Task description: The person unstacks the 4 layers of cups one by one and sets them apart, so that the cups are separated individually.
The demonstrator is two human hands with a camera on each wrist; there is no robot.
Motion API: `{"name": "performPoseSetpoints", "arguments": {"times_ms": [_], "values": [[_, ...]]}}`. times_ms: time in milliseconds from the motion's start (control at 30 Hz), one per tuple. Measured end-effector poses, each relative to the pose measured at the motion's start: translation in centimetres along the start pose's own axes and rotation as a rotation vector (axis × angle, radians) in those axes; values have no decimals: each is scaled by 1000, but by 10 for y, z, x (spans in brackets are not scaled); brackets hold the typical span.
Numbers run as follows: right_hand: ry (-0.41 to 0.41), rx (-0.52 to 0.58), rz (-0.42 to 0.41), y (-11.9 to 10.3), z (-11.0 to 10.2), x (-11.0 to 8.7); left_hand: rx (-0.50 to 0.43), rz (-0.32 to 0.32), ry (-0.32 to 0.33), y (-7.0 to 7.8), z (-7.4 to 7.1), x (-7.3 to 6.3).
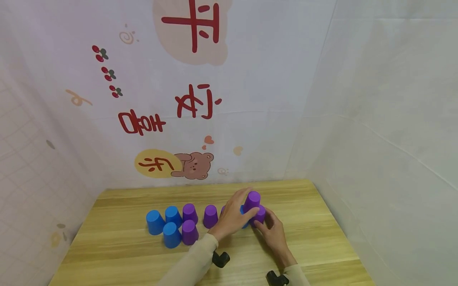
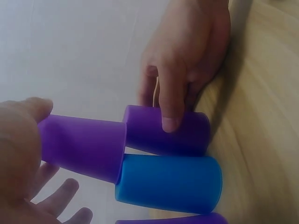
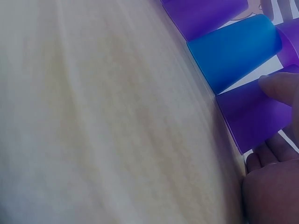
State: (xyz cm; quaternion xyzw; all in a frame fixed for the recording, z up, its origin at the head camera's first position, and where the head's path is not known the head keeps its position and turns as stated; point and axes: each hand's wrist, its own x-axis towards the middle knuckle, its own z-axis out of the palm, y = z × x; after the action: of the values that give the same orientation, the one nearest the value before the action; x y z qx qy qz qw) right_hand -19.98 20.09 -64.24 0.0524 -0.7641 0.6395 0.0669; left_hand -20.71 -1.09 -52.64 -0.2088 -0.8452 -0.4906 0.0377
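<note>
My left hand [image 1: 231, 212] grips an upside-down purple cup [image 1: 253, 200], its thumb on the near side. In the left wrist view the rim of this upper cup [image 2: 84, 147] meets the tops of a blue cup [image 2: 168, 183] and a lower purple cup [image 2: 187, 130]. My right hand [image 1: 275, 236] holds that lower purple cup, thumb on one side and fingers round the other, as the right wrist view also shows. Both lower cups stand upside down on the table, side by side. Left of the blue cup, another purple cup [image 1: 223, 209] is mostly hidden behind my left hand.
A single purple cup [image 1: 210, 217] stands left of my left hand. Farther left is a group of upside-down blue cups [image 1: 155, 222] and purple cups [image 1: 189, 232]. The wooden table [image 1: 307, 230] ends at a printed white curtain [image 1: 264, 119] behind and at the sides.
</note>
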Motion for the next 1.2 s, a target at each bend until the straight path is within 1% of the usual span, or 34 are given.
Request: {"name": "performPoseSetpoints", "arguments": {"times_ms": [167,467,733,900,1100,1200], "values": [[2,12,9,0,0,0,-13,9,23,-2,2,1],[7,10,-13,1,1,0,-11,39,64,-5,6,5],[5,26,-15,3,2,0,-12,52,95,-6,6,4],[5,10,-1,3,1,1,-38,54,112,-1,0,0],[15,-16,21,2,1,2,-91,49,138,8,-14,-6],[18,-25,32,2,0,1,-101,66,154,11,-21,-9]]}}
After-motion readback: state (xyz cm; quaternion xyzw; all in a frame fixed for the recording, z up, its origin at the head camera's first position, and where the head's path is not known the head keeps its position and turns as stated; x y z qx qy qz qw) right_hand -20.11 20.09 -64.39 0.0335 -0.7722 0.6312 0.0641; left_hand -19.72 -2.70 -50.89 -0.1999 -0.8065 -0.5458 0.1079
